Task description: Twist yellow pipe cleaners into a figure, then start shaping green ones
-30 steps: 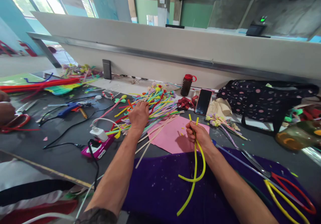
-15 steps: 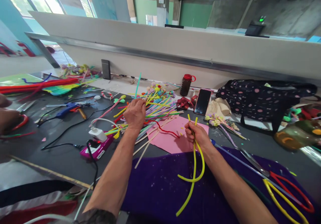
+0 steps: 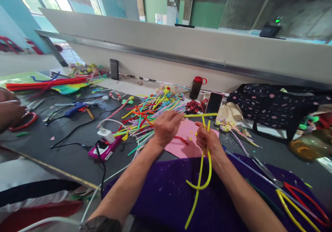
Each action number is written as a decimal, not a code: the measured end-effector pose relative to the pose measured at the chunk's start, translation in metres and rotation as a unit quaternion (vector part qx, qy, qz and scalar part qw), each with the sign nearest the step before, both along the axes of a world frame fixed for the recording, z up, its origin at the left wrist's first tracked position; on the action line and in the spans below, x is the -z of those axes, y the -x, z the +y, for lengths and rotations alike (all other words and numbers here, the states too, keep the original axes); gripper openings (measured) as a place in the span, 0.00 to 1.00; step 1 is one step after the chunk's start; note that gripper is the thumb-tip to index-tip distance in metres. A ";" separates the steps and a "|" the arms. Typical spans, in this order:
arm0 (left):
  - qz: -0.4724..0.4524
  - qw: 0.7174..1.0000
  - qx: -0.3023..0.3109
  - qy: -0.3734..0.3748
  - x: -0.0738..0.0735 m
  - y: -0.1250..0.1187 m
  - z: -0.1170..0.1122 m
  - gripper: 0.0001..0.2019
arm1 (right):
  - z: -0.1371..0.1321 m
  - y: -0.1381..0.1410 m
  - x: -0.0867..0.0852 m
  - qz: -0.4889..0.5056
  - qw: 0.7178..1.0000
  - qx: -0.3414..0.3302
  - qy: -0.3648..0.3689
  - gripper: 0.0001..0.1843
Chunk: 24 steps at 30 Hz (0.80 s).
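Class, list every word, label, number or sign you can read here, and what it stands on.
None is readable.
Green lit sign in the background: too small, blurred.
Red-capped bottle: no legible label.
Phone: dark screen, no text.

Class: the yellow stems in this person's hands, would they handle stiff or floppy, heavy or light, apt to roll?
Probably bendy but shape-holding: below the right hand the yellow stems form a curved loop, not hanging limp, and the single stem pinched by the left hand juts level. Likely light, being so thin. Bent, they'd hardly roll.
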State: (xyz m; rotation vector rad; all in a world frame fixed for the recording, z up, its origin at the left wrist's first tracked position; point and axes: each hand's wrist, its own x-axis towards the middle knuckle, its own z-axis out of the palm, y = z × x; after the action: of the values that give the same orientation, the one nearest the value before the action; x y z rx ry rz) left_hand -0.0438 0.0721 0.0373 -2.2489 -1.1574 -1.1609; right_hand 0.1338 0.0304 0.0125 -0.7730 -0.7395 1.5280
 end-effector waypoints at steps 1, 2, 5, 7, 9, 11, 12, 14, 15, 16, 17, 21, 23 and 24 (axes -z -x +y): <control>0.026 0.999 0.025 0.006 0.005 -0.010 -0.004 0.10 | 0.000 0.000 -0.001 0.005 1.000 0.007 -0.006 0.17; 0.055 0.997 0.049 0.013 0.010 -0.018 -0.007 0.11 | 0.000 -0.001 -0.002 0.009 1.000 0.015 -0.008 0.17; 0.090 0.992 0.085 0.015 0.021 -0.034 -0.012 0.11 | 0.003 -0.004 -0.001 0.007 0.998 0.057 -0.004 0.15; 0.092 0.991 0.089 0.023 0.026 -0.036 -0.011 0.11 | 0.006 -0.008 -0.002 -0.007 0.996 0.088 -0.003 0.14; 0.086 0.992 0.083 0.040 0.028 -0.034 -0.008 0.11 | 0.008 -0.013 -0.004 -0.021 0.993 0.114 -0.011 0.13; 0.075 0.992 0.077 0.062 0.029 -0.030 -0.004 0.12 | 0.010 -0.022 -0.008 -0.026 0.991 0.134 -0.020 0.12; 0.068 0.991 0.082 0.078 0.029 -0.028 0.000 0.12 | 0.011 -0.027 -0.011 -0.024 0.989 0.147 -0.025 0.12; 0.042 0.986 0.095 0.128 0.027 -0.021 0.007 0.13 | 0.013 -0.040 -0.017 -0.016 0.982 0.183 -0.032 0.13; 0.024 0.982 0.098 0.161 0.026 -0.017 0.012 0.14 | 0.014 -0.046 -0.019 -0.011 0.978 0.206 -0.035 0.13; 0.000 0.977 0.085 0.197 0.024 -0.011 0.018 0.15 | 0.015 -0.052 -0.021 -0.006 0.974 0.224 -0.034 0.13; -0.025 0.972 0.056 0.225 0.024 -0.004 0.024 0.16 | 0.016 -0.057 -0.023 -0.002 0.971 0.236 -0.032 0.14; -0.026 0.962 -0.125 0.242 0.030 0.027 0.048 0.15 | 0.016 -0.063 -0.028 0.020 0.979 0.200 -0.004 0.13; 0.021 0.935 -0.210 0.285 0.036 0.038 0.056 0.16 | 0.015 -0.059 -0.027 0.032 0.987 0.159 0.005 0.13; 0.028 0.929 -0.223 0.294 0.039 0.041 0.058 0.15 | 0.015 -0.056 -0.026 0.034 0.989 0.141 0.006 0.14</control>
State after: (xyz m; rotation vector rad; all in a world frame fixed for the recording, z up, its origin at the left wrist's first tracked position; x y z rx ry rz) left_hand -0.0847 0.1299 -0.0019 -2.1853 -2.0692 -0.6121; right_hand 0.1899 0.0451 0.0384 -0.7949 -0.5462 1.2966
